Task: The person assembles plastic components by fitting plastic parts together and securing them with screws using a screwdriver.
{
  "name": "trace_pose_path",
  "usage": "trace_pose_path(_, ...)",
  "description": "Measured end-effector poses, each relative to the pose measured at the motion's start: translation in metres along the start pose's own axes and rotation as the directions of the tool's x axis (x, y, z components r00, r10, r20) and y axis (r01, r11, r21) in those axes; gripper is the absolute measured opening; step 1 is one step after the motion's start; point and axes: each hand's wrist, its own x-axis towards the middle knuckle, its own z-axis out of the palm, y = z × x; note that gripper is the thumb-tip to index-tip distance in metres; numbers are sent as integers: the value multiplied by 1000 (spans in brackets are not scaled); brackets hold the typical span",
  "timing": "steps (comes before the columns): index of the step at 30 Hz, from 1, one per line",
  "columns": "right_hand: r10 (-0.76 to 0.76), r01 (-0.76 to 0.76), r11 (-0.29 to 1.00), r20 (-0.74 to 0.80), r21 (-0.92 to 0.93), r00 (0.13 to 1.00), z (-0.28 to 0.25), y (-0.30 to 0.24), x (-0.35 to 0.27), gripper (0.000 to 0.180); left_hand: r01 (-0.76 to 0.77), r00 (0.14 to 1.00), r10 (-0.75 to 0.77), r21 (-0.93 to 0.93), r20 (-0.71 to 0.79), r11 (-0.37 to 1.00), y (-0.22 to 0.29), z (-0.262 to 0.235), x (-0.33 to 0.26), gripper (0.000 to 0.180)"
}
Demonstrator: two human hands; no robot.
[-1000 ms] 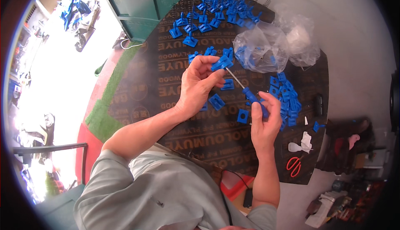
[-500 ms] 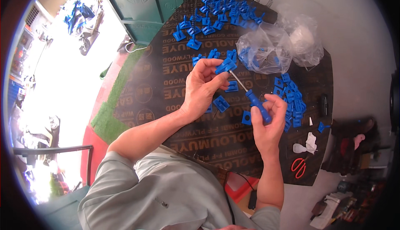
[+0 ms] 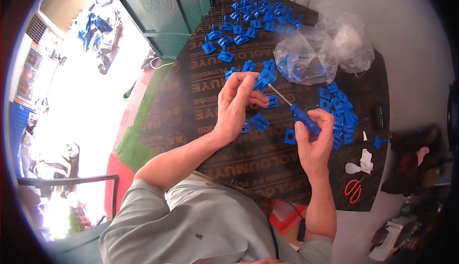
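Note:
Pinched between the fingers and thumb of my left hand is a blue plastic bracket, held tilted above the table. My right hand grips the blue handle of a screwdriver. Its metal shaft points up and left, with the tip at or very close to the lower right edge of the bracket; whether they touch I cannot tell. Beneath and beside my left hand lie loose blue pieces. A square blue piece with a round hole lies just left of my right hand.
Blue bases with upright springs crowd the far end of the dark plywood table. Clear plastic bags sit at the far right. Right of my right hand is a heap of blue pieces. Red-handled scissors lie near the right edge.
The whole view has shifted slightly. My left hand has turned the bracket to a steeper tilt, and the screwdriver tip has come away a little from its earlier place against it.

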Motion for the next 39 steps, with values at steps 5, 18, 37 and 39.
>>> trace_pose_path(5, -58, 58, 994, 2, -88, 998, 0, 7, 2, 25, 9, 1000, -9, -77, 1, 997, -6, -7, 8, 19)
trace_pose_path(18, -327, 309, 897, -3, -316, 945, 2, 6, 3, 26, 148, 989, -145, -265, 30, 953, -5, -9, 11, 25)
trace_pose_path(37, -416, 392, 866, -11, -309, 909, -5, 3, 7, 29, 337, 941, -304, -392, 147, 856, -7, -15, 13, 21)
trace_pose_path(39, -460, 432, 836, -4, -338, 888, -6, 5, 10, 28, 307, 952, -275, -367, 137, 878, -6, -15, 13, 20)
